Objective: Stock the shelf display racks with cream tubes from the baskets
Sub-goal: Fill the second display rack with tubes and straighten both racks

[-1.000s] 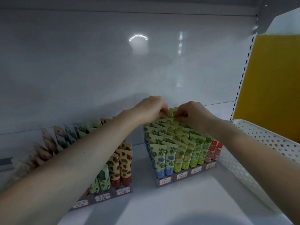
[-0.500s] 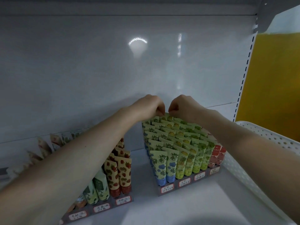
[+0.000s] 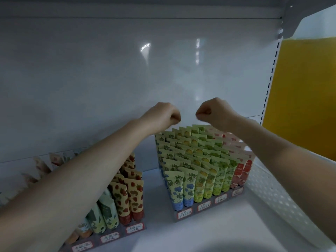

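Observation:
Two display racks stand on the white shelf. The right rack [image 3: 183, 213] is packed with rows of upright cream tubes [image 3: 200, 160] in blue, yellow, green and red prints. The left rack [image 3: 116, 237] holds strawberry-print and green tubes [image 3: 131, 195], partly hidden behind my left forearm. My left hand [image 3: 163, 115] and my right hand [image 3: 212, 111] hover side by side above the back rows of the right rack. Both are curled into fists and I see nothing in them.
A white perforated basket [image 3: 276, 193] sits right of the right rack, its inside hidden. The shelf's white back panel [image 3: 109, 79] rises behind. A slotted upright [image 3: 271, 79] and a yellow surface [image 3: 305, 88] are at the right.
Both hands have lifted off the tube tops at the back of the right rack and now hang above it, a little farther apart. The camera has tilted down slightly.

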Available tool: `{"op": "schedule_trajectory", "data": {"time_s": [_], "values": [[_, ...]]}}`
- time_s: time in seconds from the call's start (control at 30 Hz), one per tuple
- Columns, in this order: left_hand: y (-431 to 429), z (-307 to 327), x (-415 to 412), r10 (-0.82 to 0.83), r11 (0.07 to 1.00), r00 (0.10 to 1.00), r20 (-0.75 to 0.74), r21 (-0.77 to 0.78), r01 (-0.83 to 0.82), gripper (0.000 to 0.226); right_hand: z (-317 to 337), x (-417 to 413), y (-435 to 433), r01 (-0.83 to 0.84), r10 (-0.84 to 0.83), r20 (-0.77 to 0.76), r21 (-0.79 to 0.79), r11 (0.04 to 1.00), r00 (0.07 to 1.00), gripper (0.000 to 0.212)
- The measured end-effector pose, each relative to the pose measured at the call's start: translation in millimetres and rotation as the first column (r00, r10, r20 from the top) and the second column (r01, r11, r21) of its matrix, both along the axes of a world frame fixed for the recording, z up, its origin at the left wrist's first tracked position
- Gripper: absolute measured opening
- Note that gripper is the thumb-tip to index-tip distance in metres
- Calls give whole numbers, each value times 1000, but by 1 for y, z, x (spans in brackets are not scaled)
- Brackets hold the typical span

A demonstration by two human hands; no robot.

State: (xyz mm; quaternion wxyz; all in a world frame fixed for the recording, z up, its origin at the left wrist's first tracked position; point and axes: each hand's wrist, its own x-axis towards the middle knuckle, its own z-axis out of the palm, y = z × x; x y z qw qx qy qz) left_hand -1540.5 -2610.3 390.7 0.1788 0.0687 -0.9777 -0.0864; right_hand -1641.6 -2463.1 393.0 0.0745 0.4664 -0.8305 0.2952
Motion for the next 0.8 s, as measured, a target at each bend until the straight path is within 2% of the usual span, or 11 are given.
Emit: {"op": "schedule_trajectory", "data": {"time_s": [0.1, 0.3, 0.8], "values": [[3, 4, -4, -4, 1000, 999, -51, 3, 4, 21, 6, -15, 19, 57, -57, 2, -25, 998, 998, 18], [15, -3, -19, -15, 999, 998, 56, -44, 18, 23, -11, -23, 22, 58, -59, 3, 79, 995, 998, 17], [13, -5, -33, 2, 996, 988, 154, -89, 11, 18, -25, -21, -2, 51, -47, -44, 102, 993, 998, 13]]}}
